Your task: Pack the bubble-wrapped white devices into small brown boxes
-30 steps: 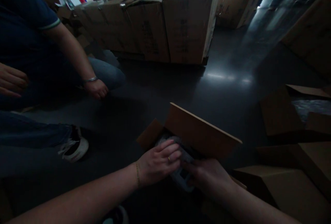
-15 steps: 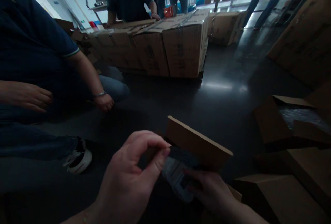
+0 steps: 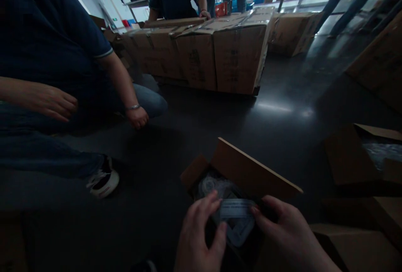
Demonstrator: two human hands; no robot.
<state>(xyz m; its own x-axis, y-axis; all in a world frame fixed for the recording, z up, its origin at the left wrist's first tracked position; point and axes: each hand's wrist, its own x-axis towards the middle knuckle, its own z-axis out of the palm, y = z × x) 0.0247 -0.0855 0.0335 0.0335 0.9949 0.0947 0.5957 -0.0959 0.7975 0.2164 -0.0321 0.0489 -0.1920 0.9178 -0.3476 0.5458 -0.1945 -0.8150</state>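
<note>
A small open cardboard box (image 3: 248, 170) sits on the dark floor in front of me, its far flap standing up. Just above its opening my left hand (image 3: 199, 234) and my right hand (image 3: 284, 230) both pinch a small pale packet with a white label (image 3: 237, 217). My left fingers grip its left side, my right fingers its right edge. More pale wrapped items (image 3: 210, 185) lie inside the box, dim and hard to make out.
A person in a dark blue shirt crouches at the left, one hand (image 3: 138, 117) on the floor and a shoe (image 3: 103, 182) near the box. Large taped cartons (image 3: 220, 52) stand behind, another person leaning on them. Open cartons (image 3: 361, 155) lie at the right.
My left hand has come down from in front of the camera to the packet's left side. The packet sits lower, over the box, label up. The view has shifted slightly.
</note>
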